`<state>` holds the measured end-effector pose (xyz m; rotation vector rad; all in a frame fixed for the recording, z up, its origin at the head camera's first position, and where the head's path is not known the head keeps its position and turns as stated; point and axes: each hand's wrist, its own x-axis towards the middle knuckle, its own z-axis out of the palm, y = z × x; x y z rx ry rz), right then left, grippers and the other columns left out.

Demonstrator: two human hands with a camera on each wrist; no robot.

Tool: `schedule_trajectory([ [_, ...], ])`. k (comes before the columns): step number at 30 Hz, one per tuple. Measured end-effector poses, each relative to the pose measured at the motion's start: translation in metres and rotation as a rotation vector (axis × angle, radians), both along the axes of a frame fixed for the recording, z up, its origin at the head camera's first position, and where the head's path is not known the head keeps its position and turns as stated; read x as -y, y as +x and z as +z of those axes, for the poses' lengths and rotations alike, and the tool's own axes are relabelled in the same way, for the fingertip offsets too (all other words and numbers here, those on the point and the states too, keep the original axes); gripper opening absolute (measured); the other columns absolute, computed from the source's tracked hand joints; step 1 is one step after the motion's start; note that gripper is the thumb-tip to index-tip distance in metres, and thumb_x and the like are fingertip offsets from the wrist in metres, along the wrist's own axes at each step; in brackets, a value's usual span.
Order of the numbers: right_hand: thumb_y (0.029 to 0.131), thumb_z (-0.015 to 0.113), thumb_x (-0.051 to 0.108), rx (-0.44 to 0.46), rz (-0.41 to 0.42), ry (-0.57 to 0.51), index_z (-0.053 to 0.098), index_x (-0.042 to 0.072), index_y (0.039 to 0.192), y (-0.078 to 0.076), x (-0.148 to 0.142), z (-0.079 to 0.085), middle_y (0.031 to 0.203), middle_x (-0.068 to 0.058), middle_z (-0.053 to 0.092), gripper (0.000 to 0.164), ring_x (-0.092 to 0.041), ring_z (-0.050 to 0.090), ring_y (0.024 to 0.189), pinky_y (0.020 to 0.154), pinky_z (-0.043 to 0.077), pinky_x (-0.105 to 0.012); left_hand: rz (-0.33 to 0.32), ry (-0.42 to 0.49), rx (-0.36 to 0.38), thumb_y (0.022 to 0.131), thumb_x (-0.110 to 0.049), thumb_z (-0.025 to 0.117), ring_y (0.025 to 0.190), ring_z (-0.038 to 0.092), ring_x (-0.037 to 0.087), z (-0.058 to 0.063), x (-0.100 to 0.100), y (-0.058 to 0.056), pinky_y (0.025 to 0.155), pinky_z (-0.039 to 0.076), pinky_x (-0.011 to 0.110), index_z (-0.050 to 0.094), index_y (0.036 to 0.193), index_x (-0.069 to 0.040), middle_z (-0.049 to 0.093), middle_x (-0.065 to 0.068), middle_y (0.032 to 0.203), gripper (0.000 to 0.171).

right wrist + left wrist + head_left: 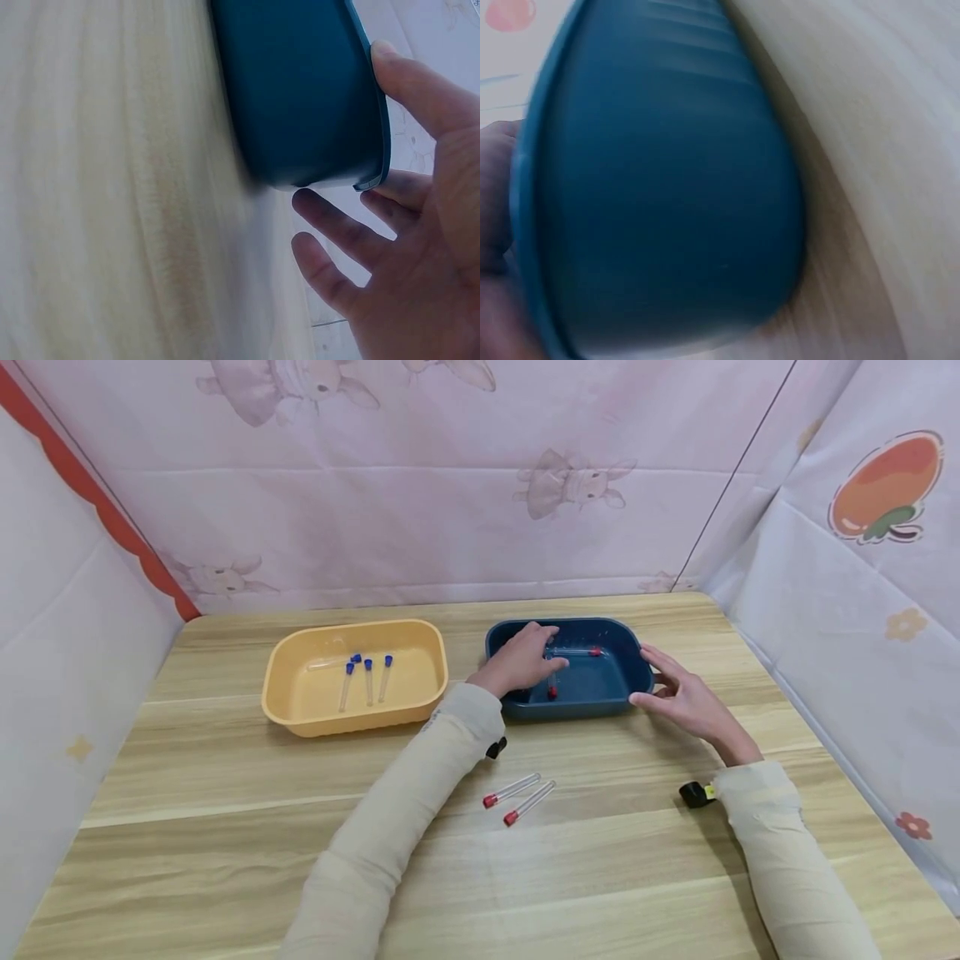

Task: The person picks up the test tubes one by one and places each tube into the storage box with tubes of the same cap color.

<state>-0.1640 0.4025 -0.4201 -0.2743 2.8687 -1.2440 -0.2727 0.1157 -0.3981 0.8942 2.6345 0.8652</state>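
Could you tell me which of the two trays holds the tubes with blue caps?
The yellow tray, on the left of the table. Its tubes have blue caps, while the tubes in the dark blue tray beside it have red caps.

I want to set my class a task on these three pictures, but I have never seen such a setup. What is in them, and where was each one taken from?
A person works at a wooden table with bare hands. The wide picture comes from a camera on the head; the two close ones come from cameras on the wrists. The left hand reaches into a blue tray holding red-capped tubes; whether it grips one cannot be told. The right hand, fingers straight, lies at the tray's side. A yellow tray holds blue-capped tubes. Two loose tubes lie on the table.
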Motion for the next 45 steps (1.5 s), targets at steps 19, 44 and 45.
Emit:
schedule_trajectory([
  [19,0.099,0.073,0.022,0.023,0.002,0.016,0.024,0.006,0.164,0.003,-0.002,0.0,0.171,-0.013,0.02,0.084,-0.043,0.05,0.135,0.096,0.042,-0.008,-0.19,0.127,-0.094,0.104,-0.031,0.064,0.123,0.056,0.018,0.036,0.046,0.035,0.099,0.05,0.032,0.044,0.157,-0.013,0.049,0.005,0.146,0.06],
  [44,0.099,0.073,0.025,0.048,-0.003,0.034,0.021,0.009,0.166,0.001,-0.001,0.002,0.171,-0.011,0.019,0.086,-0.041,0.05,0.136,0.103,0.044,-0.016,-0.364,-0.014,-0.028,0.102,-0.027,0.068,0.118,0.06,0.021,0.021,0.1,0.092,0.099,0.052,0.032,0.053,0.152,-0.015,0.053,0.008,0.145,0.054],
  [45,0.099,0.073,0.025,0.05,-0.003,0.036,0.021,0.009,0.166,0.0,-0.001,0.002,0.171,-0.011,0.019,0.086,-0.04,0.05,0.137,0.104,0.044,-0.018,-0.365,-0.019,-0.024,0.102,-0.027,0.068,0.12,0.059,0.021,0.02,0.101,0.094,0.101,0.051,0.033,0.053,0.152,-0.015,0.053,0.007,0.145,0.053],
])
